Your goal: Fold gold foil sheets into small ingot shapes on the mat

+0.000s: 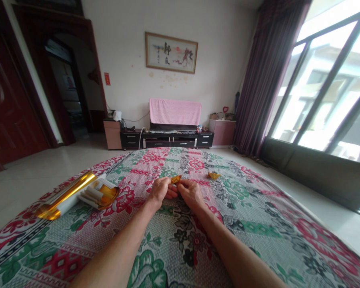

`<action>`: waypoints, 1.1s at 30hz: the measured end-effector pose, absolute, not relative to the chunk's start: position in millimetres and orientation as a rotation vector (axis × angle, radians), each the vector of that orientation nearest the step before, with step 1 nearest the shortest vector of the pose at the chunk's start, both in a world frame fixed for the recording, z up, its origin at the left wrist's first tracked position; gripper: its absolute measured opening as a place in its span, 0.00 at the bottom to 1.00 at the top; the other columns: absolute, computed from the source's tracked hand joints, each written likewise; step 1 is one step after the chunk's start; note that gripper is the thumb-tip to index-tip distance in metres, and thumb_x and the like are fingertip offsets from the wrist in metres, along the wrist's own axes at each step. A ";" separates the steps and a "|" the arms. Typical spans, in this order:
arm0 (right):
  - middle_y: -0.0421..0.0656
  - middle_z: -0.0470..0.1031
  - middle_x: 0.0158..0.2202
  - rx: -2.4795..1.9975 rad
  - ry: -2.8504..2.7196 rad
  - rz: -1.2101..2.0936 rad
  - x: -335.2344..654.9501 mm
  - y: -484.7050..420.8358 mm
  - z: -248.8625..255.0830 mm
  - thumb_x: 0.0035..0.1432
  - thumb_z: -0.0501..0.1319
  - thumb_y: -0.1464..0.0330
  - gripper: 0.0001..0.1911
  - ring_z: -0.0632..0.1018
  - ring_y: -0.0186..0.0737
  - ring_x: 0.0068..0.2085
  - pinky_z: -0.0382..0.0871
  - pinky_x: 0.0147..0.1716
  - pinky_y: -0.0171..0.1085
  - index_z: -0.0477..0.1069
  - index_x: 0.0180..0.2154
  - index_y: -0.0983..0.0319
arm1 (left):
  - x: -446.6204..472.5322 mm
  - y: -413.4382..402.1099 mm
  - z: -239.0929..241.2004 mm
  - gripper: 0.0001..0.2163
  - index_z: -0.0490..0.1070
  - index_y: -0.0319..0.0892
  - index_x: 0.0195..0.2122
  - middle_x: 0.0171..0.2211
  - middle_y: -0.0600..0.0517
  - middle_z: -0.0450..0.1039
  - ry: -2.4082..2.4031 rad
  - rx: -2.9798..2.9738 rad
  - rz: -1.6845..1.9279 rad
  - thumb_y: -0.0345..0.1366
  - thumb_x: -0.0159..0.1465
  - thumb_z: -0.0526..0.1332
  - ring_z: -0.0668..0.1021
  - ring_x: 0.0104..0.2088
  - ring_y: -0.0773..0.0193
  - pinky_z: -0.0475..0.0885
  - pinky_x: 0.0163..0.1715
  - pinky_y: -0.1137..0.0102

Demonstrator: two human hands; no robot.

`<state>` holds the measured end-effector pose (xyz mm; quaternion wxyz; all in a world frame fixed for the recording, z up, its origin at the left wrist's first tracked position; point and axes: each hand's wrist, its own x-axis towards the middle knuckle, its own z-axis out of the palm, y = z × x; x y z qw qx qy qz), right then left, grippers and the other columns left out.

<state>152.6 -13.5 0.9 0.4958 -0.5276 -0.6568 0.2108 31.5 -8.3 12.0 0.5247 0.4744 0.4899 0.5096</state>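
Observation:
Both of my hands meet at the middle of a flowered cloth that covers the surface in front of me. My left hand and my right hand are closed, fingers pinched together on a small folded piece of gold paper held between them. A second folded gold paper piece lies on the cloth a little to the right of my right hand, apart from it.
At the left of the cloth lies a stack of shiny gold foil sheets with white rolled strips on it. Beyond are a tiled floor, a low black TV cabinet under a pink towel, a dark doorway left, and a large window right.

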 end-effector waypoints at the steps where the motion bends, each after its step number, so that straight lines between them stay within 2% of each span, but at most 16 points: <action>1: 0.35 0.65 0.15 -1.284 -1.586 0.513 152.5 -13.4 1.0 0.47 0.52 0.66 0.13 0.64 0.30 0.20 0.55 0.19 0.28 0.73 0.22 0.63 | 31.5 -8.2 11.8 0.12 0.70 0.35 0.31 0.17 0.50 0.73 1.172 1.140 1.218 0.37 0.53 0.53 0.73 0.14 0.67 0.64 0.12 0.78; 5: 0.37 0.70 0.19 -1.279 -1.571 0.529 152.0 -13.0 0.4 0.47 0.53 0.65 0.13 0.67 0.31 0.22 0.57 0.21 0.28 0.74 0.24 0.63 | 31.4 -7.6 11.1 0.12 0.70 0.36 0.32 0.17 0.50 0.73 1.174 1.151 1.219 0.37 0.53 0.53 0.73 0.14 0.67 0.64 0.11 0.78; 11: 0.36 0.67 0.16 -1.260 -1.585 0.510 151.8 -13.7 0.3 0.47 0.53 0.64 0.14 0.65 0.30 0.20 0.56 0.20 0.28 0.72 0.20 0.64 | 31.7 -8.1 11.4 0.12 0.70 0.35 0.31 0.17 0.50 0.73 1.171 1.150 1.220 0.37 0.53 0.53 0.73 0.13 0.67 0.63 0.11 0.78; 17: 0.37 0.70 0.18 -1.287 -1.529 0.527 151.8 -11.8 -1.4 0.46 0.53 0.65 0.13 0.66 0.31 0.21 0.57 0.19 0.28 0.75 0.26 0.64 | 31.3 -10.4 12.8 0.12 0.70 0.36 0.32 0.17 0.50 0.73 1.164 1.160 1.223 0.37 0.54 0.53 0.74 0.14 0.67 0.64 0.12 0.78; 23: 0.38 0.71 0.18 -1.280 -1.484 0.521 152.8 -10.2 -3.7 0.48 0.53 0.63 0.15 0.67 0.31 0.21 0.58 0.19 0.27 0.75 0.29 0.64 | 30.4 -8.8 10.9 0.16 0.70 0.38 0.39 0.20 0.50 0.74 1.147 1.083 1.289 0.42 0.53 0.57 0.76 0.17 0.66 0.66 0.14 0.77; 33: 0.38 0.71 0.18 -1.302 -1.466 0.499 153.1 -6.0 -7.1 0.48 0.53 0.63 0.15 0.68 0.32 0.21 0.59 0.21 0.29 0.76 0.30 0.63 | 28.3 -6.5 6.7 0.11 0.69 0.36 0.30 0.23 0.50 0.75 1.116 0.965 1.358 0.38 0.50 0.63 0.76 0.20 0.67 0.68 0.16 0.78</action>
